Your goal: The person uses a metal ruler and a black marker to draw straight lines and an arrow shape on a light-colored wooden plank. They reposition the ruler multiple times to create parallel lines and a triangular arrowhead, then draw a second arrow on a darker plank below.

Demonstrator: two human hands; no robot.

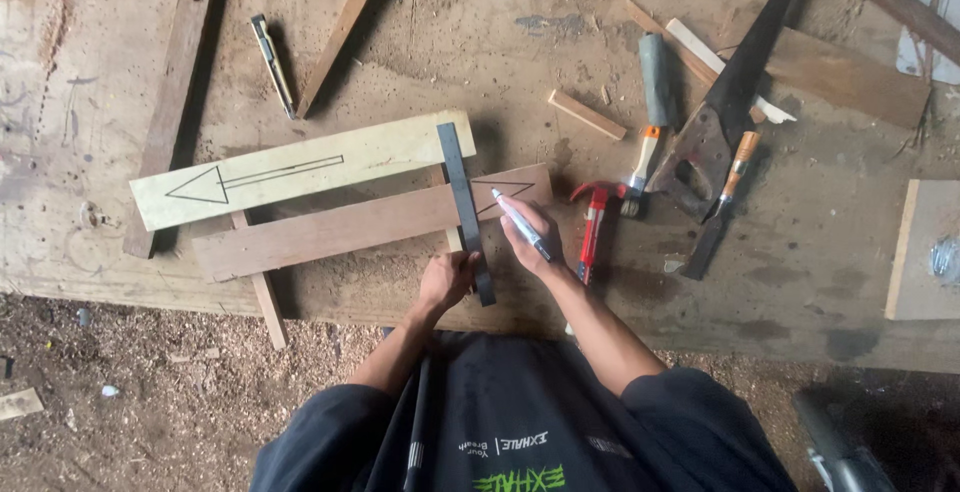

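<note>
Your left hand [447, 280] sits nearest, fingers clenched on the lower end of the dark straightedge [466, 210], pinning it across the brown plank [350, 228]. Right hand [527, 234] is just right of it, fingers grasping a marker [521, 224] pen-style, tip at the straightedge's right side, beside a triangle outline on the plank's end.

Pale board with drawn arrow [300, 166] lies up-left of your left fingers, touching the plank's top edge.

Risks, my read:
- You only hold the straightedge at one end. Marker pressure could pivot the far end, giving a skewed line.
- Plank rests on a thin strip [262, 292] that runs past the worktop [800, 272] edge; it could rock or shift.
- Red hammer [594, 220] lies just right of your right wrist; handsaw [722, 117] further right. An elbow swing could knock them.

Hard to make out: your palm covers the plank under it; marker tip contact unclear; bottom-right object cut off.
</note>
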